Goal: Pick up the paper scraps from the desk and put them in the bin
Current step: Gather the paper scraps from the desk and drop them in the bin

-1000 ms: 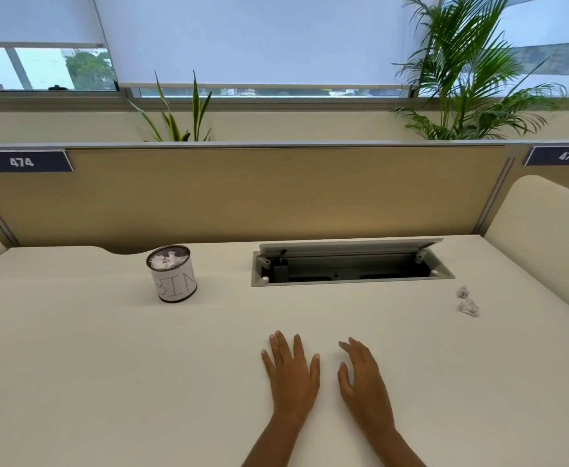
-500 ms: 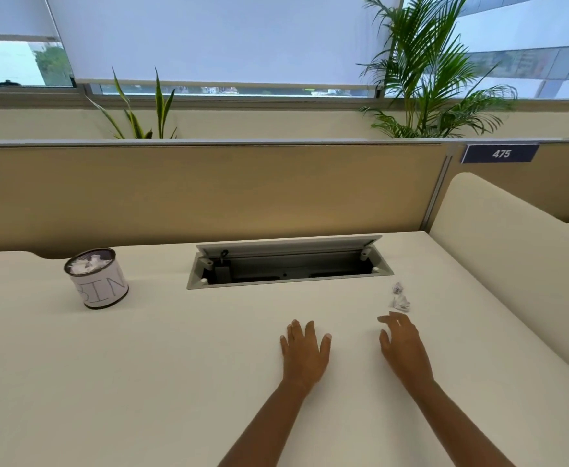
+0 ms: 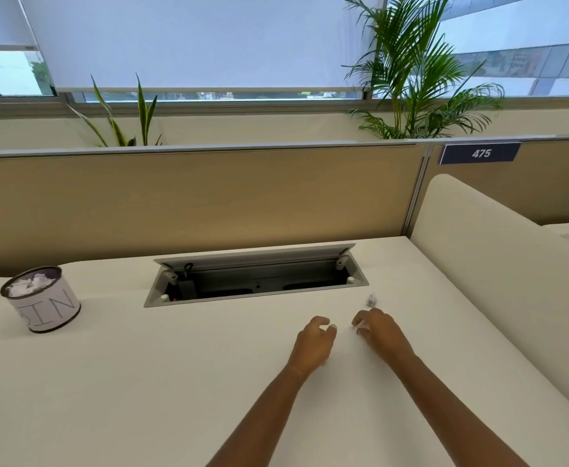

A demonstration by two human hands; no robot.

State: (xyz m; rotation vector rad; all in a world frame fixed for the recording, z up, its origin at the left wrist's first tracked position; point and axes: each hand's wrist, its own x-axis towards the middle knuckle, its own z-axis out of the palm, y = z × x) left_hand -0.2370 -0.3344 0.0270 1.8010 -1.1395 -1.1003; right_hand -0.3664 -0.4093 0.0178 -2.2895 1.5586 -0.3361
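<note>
A small crumpled paper scrap (image 3: 371, 300) lies on the white desk (image 3: 175, 382), just in front of the cable tray's right end. My right hand (image 3: 379, 330) is right below it, fingers curled down around a second white paper scrap (image 3: 362, 329) that peeks out under the fingertips. My left hand (image 3: 315, 342) rests on the desk beside the right one, fingers loosely curled and holding nothing. The bin (image 3: 45, 306), a white can lettered BIN with a dark rim, stands far left and holds crumpled paper.
An open grey cable tray (image 3: 256, 278) is sunk into the desk behind my hands, lid raised. A tan partition (image 3: 192, 197) closes the back, a cream side panel (image 3: 485, 251) the right. Plants stand behind the partition.
My right hand reached forward and curled its fingers over the nearer scrap. My left hand's fingers went from flat to loosely curled. The view shifted slightly right.
</note>
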